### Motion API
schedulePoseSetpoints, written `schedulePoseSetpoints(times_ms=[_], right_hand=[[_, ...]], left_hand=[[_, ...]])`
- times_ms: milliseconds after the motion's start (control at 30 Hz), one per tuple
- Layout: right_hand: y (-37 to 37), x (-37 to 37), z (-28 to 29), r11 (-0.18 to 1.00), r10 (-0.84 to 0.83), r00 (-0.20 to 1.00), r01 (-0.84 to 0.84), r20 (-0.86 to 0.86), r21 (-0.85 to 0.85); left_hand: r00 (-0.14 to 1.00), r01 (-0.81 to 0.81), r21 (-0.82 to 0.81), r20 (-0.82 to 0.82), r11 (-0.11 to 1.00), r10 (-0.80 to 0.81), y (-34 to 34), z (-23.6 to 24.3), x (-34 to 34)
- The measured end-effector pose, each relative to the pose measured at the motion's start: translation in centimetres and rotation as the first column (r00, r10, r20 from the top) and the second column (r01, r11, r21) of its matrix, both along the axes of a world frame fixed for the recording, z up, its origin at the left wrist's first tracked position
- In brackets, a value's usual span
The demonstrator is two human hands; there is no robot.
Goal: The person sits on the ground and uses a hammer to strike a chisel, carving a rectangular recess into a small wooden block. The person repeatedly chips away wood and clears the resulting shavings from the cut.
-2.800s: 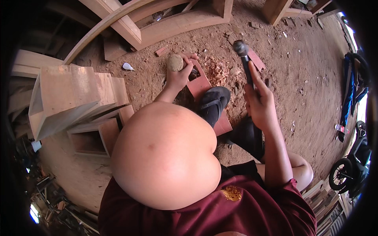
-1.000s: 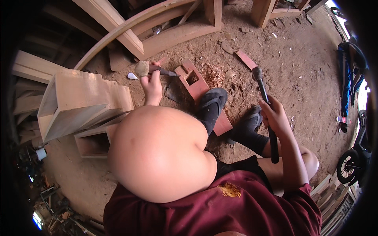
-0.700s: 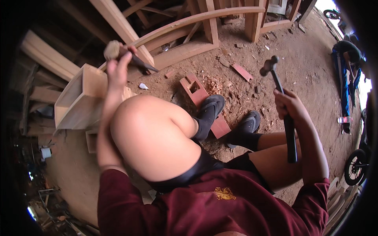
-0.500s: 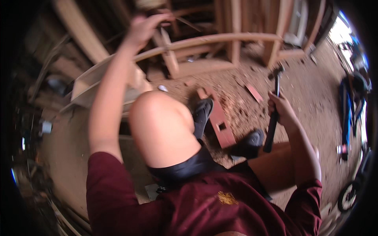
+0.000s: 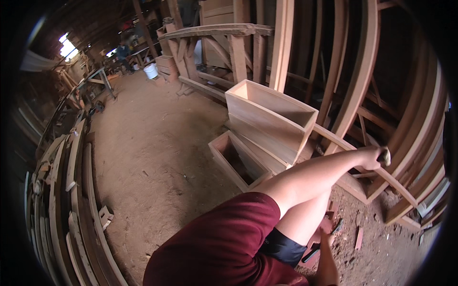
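My left arm reaches across to the right, and my left hand [image 5: 370,158] is closed beside a long wooden rail [image 5: 341,139]. A small pale end shows at its fingers, but I cannot make out what it is. Low in the picture, my right hand [image 5: 326,238] grips a hammer [image 5: 310,255] with a black handle, its head up and to the right. Under the hammer lies a reddish wooden piece [image 5: 326,226], partly hidden by my leg and hand. Just left of my knee, an open pale wooden box [image 5: 267,125] stands above a second open box [image 5: 230,159].
Long boards [image 5: 57,205] lie stacked along the left. Tall timbers [image 5: 355,95] lean at the right, by a wooden trestle bench [image 5: 210,31]. A white bucket [image 5: 150,71] stands farther back, near a distant person [image 5: 123,55]. A small red block [image 5: 359,238] lies on the dirt floor.
The view has swung far to the left, bringing the boxes, boards and distant room into sight. My right hand keeps the hammer. My left hand still reaches out by the timber rails.
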State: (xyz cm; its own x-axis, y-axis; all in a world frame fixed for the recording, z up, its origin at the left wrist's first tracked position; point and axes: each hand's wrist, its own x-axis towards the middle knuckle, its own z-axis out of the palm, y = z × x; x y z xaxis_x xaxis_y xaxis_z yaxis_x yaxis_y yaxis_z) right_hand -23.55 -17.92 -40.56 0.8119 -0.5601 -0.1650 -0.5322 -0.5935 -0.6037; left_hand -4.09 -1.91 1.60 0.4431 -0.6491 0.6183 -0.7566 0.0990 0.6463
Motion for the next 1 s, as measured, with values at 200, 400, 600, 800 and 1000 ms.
schedulePoseSetpoints(times_ms=[200,400,600,800,1000], right_hand=[[7.1,-1.9,0.5,0.967,-0.210,0.941,0.159,-0.264,-0.200],[7.0,0.3,3.2,1.000,0.008,0.945,-0.016,-0.327,-0.022],[5.8,-1.6,3.9,0.985,-0.162,0.932,0.136,-0.325,-0.102],[1.0,-1.2,3.5,0.934,-0.353,0.921,0.358,-0.168,0.002],[-7.5,5.6,22.3,0.545,-0.469,0.881,0.345,-0.063,0.764]], left_hand=[[0.991,-0.023,0.085,-0.126,0.996,0.034,1.2,-0.1,1.1],[0.971,-0.216,0.539,0.035,0.814,0.235,-3.6,-0.9,2.2],[0.991,-0.057,0.372,-0.089,0.926,0.097,-3.9,-4.6,8.5],[0.973,-0.134,0.373,-0.126,0.918,0.193,-6.0,-5.7,4.8],[0.848,-0.385,0.506,-0.135,0.772,0.512,-6.0,-10.0,3.6]])
